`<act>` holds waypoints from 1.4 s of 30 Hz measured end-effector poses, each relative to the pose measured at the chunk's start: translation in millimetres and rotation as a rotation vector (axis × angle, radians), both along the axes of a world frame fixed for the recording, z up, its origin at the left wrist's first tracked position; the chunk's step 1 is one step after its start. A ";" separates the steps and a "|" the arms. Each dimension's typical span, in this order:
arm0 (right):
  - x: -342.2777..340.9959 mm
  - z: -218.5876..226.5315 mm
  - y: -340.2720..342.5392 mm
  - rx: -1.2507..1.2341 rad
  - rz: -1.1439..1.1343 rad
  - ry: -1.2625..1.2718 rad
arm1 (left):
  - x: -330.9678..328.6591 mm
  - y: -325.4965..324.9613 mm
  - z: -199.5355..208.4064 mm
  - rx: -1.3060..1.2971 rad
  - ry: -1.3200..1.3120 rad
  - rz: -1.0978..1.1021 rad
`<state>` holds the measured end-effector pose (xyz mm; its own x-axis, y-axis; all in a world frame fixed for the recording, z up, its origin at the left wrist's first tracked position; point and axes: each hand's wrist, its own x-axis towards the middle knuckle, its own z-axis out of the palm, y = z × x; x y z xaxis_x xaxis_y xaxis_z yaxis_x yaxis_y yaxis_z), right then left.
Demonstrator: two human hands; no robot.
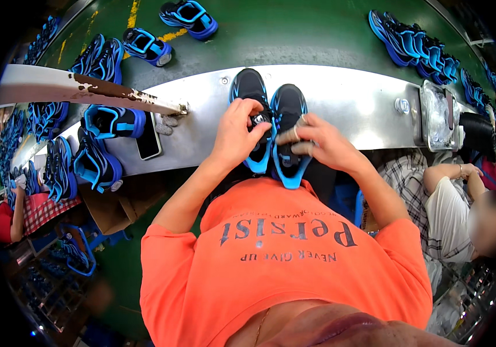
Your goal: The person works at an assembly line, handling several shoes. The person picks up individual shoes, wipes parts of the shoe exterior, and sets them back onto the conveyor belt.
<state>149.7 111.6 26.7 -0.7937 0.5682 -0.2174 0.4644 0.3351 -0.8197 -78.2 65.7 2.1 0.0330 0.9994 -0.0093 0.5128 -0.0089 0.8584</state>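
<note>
Two black and blue sneakers stand side by side before me on the metal bench, toes pointing away. My left hand (238, 132) is closed over the left sneaker (249, 84). Thumb and forefinger pinch a small round black-and-silver piece (257, 119) at its lacing. At the right sneaker (289, 101), my right hand (320, 140) reaches across the lacing from the right. Pale covers wrap some of its fingertips, which look smeared; whether they grip anything cannot be made out.
A worn white metal bar (86, 91) crosses the bench's left part, near a phone (148, 139) and more sneakers (99, 165). A clear plastic tray (437, 115) sits on the right. Sneakers (412, 46) line the green surface beyond. Another person (450, 214) sits at right.
</note>
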 end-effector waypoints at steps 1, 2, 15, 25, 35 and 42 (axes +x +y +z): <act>-3.3 1.6 -3.2 0.012 -0.060 -0.064 | 0.9 0.3 -3.0 0.002 0.027 0.002; -8.6 2.3 -7.0 0.023 -0.116 -0.129 | -0.4 0.7 -5.2 0.040 0.010 -0.050; -5.3 0.0 -4.7 0.036 -0.103 0.059 | 2.6 -3.8 4.2 0.217 0.094 0.048; -1.1 -10.1 -0.4 0.079 -0.029 0.237 | 44.2 -62.9 18.2 -0.898 -0.982 0.026; 0.9 -12.1 1.5 0.031 -0.088 0.088 | 63.5 -62.6 13.1 -0.886 -1.219 0.195; -0.5 -10.1 -3.8 0.053 -0.110 0.125 | 63.1 -67.1 7.1 -0.868 -1.281 0.187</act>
